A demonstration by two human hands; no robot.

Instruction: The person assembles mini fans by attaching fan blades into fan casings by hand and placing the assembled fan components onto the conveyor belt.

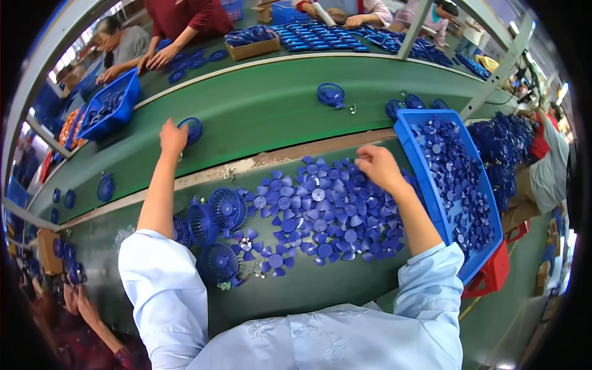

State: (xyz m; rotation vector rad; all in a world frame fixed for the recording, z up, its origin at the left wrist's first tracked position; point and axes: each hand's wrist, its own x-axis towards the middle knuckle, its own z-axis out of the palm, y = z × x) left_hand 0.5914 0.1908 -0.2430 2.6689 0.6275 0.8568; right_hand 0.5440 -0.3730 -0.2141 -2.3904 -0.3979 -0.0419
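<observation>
Hands: left (pixel 173 139) at ten o'clock touching cage (pixel 193 131), grip unclear; right (pixel 377 166) at two, curled over blades (pixel 317 195), hold unclear | Likely mid-batch: some cages (pixel 331 94) on belt (pixel 259 111) | Remaining: desk cages (pixel 228 208) at eight, blades, tub (pixel 427 185) at three

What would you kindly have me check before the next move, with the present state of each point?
1. Left hand at the round fan cage on the green belt: ok.
2. Left fingers firmly gripping that cage: cannot tell.
3. Right hand over the loose blue fan blades: ok; whether its fingers hold one: cannot tell.
4. Blades within reach: ok, many are spread on the work surface, with more in the blue tray at the right.
5. Nearby cages well separated from the blades: not ok, they crowd the left edge of the spread.
</observation>
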